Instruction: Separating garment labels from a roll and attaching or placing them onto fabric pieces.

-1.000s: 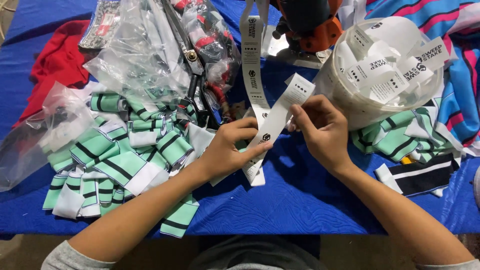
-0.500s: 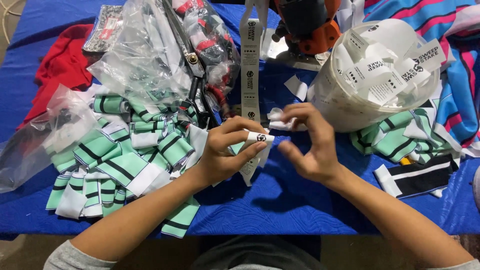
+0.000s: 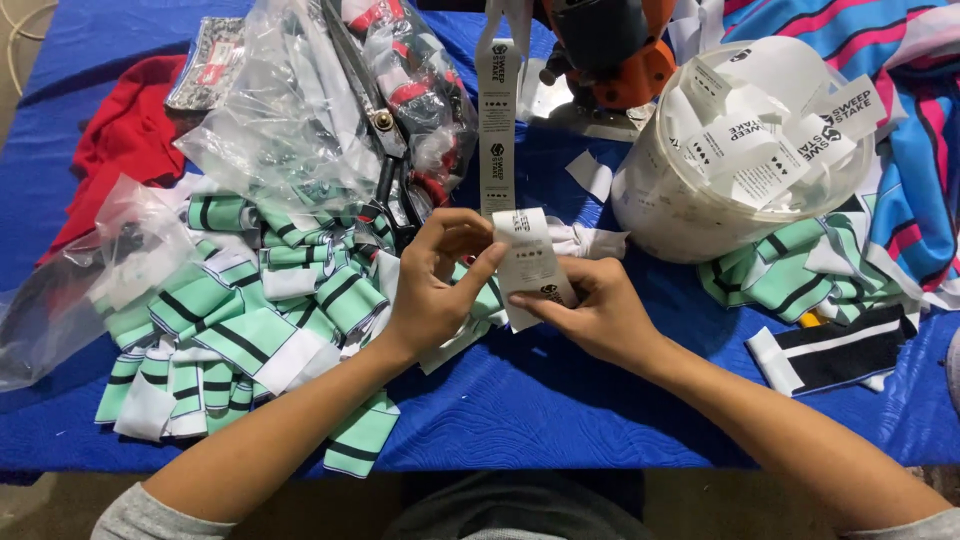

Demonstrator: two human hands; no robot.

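Both hands, left hand (image 3: pixel 435 285) and right hand (image 3: pixel 595 315), pinch a white printed label (image 3: pixel 530 262) between fingertips above the blue table (image 3: pixel 560 420), beside green striped cuffs (image 3: pixel 250 320)

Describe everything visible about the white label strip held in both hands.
The white label strip is a narrow woven-looking ribbon with small black printed marks. It is folded into a short doubled piece, standing nearly upright and slightly tilted. The left hand pinches its upper edge; the right hand grips its lower part. It is held above the blue table cover.
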